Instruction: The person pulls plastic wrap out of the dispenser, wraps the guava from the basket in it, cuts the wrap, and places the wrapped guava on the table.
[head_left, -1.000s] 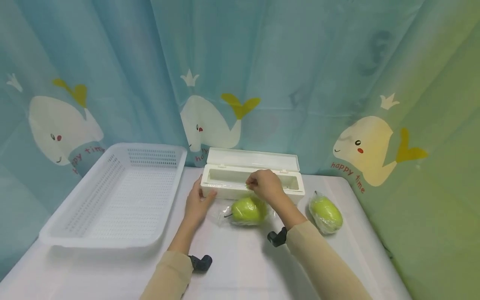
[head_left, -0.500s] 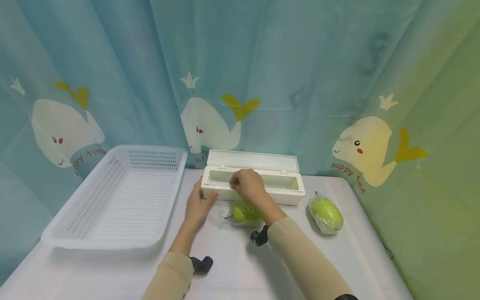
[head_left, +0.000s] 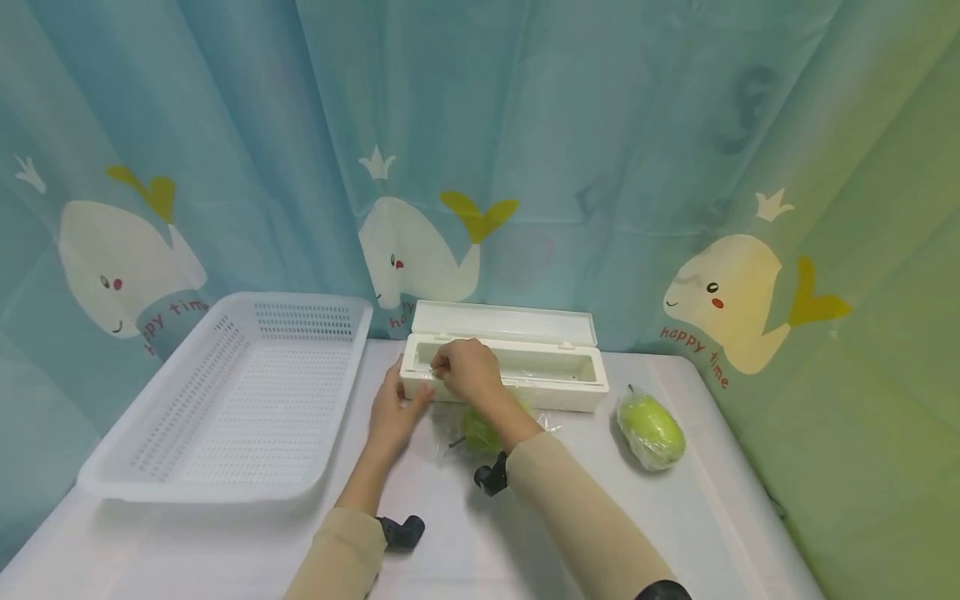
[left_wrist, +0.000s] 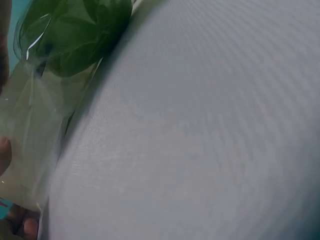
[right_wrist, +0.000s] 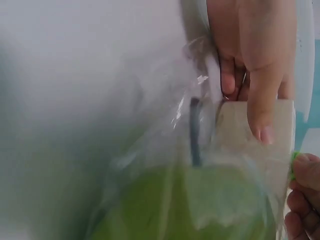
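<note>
My left hand (head_left: 390, 412) grips the left end of a white cling film dispenser (head_left: 551, 395), thumb on its front face and fingers around the end. The dispenser's lid (head_left: 504, 321) stands raised at the back. Over the front edge, near the left end, my right hand (head_left: 471, 371) pinches a small green slide cutter (right_wrist: 294, 166), mostly hidden by the fingers. In front of the dispenser lies a green pear (head_left: 477, 431) under clear, crinkled film (right_wrist: 172, 112); my right forearm partly covers it in the head view. Its dark stem points left.
A second green pear (head_left: 651, 432), wrapped in film, lies right of the dispenser. At the left, a large white plastic basket (head_left: 202, 490) takes up much of the white table (head_left: 720, 517). A whale-patterned curtain (head_left: 570, 167) hangs close behind.
My right hand has slid left along the dispenser's front edge, from right of its middle toward its left end. My left hand has stayed at the left end.
</note>
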